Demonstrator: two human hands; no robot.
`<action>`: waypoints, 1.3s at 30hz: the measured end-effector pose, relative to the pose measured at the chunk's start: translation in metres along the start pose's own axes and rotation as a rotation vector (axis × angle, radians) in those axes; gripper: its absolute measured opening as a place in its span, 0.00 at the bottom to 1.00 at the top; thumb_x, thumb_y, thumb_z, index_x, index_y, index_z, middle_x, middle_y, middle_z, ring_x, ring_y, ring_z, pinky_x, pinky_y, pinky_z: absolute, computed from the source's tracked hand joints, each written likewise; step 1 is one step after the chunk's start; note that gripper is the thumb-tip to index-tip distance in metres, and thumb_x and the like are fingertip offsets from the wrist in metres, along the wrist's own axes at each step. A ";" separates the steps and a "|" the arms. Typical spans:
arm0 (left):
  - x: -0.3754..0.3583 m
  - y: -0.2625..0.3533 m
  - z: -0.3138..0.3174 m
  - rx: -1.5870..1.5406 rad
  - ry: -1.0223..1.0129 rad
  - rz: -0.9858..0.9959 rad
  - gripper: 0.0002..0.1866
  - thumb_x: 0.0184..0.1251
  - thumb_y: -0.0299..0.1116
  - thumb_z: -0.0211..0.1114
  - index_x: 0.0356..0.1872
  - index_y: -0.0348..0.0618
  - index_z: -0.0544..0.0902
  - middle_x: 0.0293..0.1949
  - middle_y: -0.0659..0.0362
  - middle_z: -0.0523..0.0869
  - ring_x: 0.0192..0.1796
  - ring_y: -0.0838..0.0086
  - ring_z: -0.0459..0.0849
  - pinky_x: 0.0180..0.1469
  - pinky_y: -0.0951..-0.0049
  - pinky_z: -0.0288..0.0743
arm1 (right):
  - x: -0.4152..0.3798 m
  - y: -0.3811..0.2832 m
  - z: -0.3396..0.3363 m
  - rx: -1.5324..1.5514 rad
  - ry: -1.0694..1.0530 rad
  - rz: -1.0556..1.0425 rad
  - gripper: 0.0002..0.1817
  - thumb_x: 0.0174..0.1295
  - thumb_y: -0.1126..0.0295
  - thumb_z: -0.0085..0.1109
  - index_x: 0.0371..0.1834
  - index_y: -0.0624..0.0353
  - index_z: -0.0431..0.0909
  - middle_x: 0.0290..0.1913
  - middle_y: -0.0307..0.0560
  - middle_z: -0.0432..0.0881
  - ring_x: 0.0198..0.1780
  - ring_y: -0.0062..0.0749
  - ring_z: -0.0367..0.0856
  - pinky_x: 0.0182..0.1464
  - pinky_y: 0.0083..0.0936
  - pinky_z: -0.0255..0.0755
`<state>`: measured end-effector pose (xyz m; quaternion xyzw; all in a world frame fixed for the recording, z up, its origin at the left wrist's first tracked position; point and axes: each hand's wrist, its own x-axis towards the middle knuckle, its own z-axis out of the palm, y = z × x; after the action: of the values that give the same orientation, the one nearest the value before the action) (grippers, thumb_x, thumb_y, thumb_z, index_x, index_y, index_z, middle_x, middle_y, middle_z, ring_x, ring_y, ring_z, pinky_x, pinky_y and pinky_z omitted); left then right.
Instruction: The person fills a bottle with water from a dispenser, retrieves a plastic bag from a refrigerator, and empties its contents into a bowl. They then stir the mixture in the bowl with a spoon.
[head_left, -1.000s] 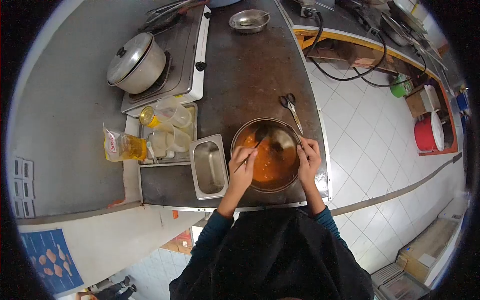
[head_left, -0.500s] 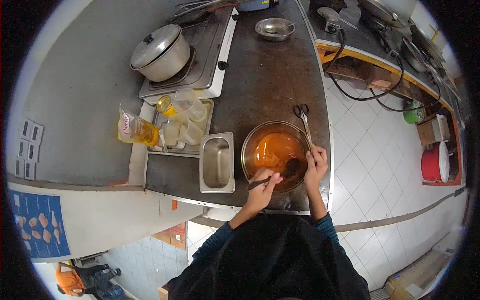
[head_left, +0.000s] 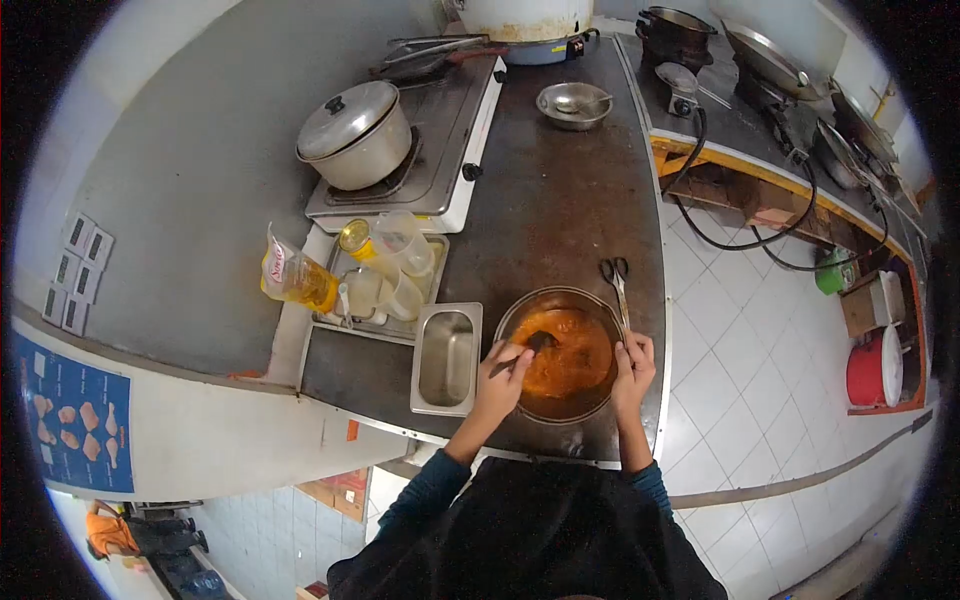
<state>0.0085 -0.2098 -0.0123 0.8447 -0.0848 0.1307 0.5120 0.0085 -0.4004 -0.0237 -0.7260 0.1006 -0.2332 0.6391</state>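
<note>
A round metal bowl (head_left: 503, 318) with orange-red sauce (head_left: 580, 365) stands near the right edge of the counter. My left hand (head_left: 497, 385) is closed round the handle of a dark spoon (head_left: 541, 341), whose head sits in the sauce at the bowl's upper left. At the bowl's right side, my right hand (head_left: 632, 375) grips the rim with fingers bent over it. Scissors (head_left: 616, 276) lie just above that hand, handles pointing away; their lower end is partly hidden at the rim. A rectangular steel pan (head_left: 447, 358) is left of the bowl.
Left of the bowl, a tray (head_left: 437, 262) holds plastic jugs, a yellow can and an oil pouch (head_left: 297, 275). Behind it, a lidded pot (head_left: 360, 135) sits on a gas stove (head_left: 462, 200). A small metal bowl (head_left: 574, 105) is farther back. Another person (head_left: 130, 535) appears at lower left.
My left hand has shifted left, and the spoon's head has moved from the bowl's lower right to its upper left. My right hand stays at the rim. The whole view has shifted.
</note>
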 end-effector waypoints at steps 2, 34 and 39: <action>0.014 0.005 0.013 0.043 0.045 0.209 0.06 0.58 0.29 0.58 0.28 0.36 0.76 0.27 0.51 0.77 0.31 0.59 0.77 0.32 0.68 0.70 | 0.002 0.001 -0.002 -0.027 -0.003 -0.030 0.13 0.55 0.79 0.50 0.43 0.67 0.75 0.34 0.42 0.69 0.38 0.24 0.68 0.41 0.15 0.62; 0.044 0.011 0.007 -0.037 -0.266 0.222 0.04 0.58 0.27 0.57 0.29 0.36 0.76 0.30 0.54 0.73 0.32 0.62 0.75 0.35 0.71 0.69 | 0.019 0.018 -0.002 -0.062 -0.074 -0.032 0.12 0.54 0.77 0.52 0.41 0.68 0.76 0.35 0.43 0.71 0.39 0.26 0.70 0.42 0.16 0.62; 0.010 0.004 -0.019 0.022 -0.230 -0.009 0.05 0.57 0.27 0.58 0.28 0.35 0.75 0.26 0.53 0.72 0.28 0.62 0.74 0.31 0.71 0.67 | 0.019 0.011 0.001 -0.065 -0.075 0.010 0.10 0.54 0.78 0.53 0.39 0.71 0.75 0.36 0.42 0.71 0.40 0.24 0.70 0.43 0.14 0.61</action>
<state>0.0147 -0.1947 0.0022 0.8600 -0.1377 0.0313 0.4903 0.0272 -0.4094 -0.0308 -0.7542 0.0878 -0.1994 0.6195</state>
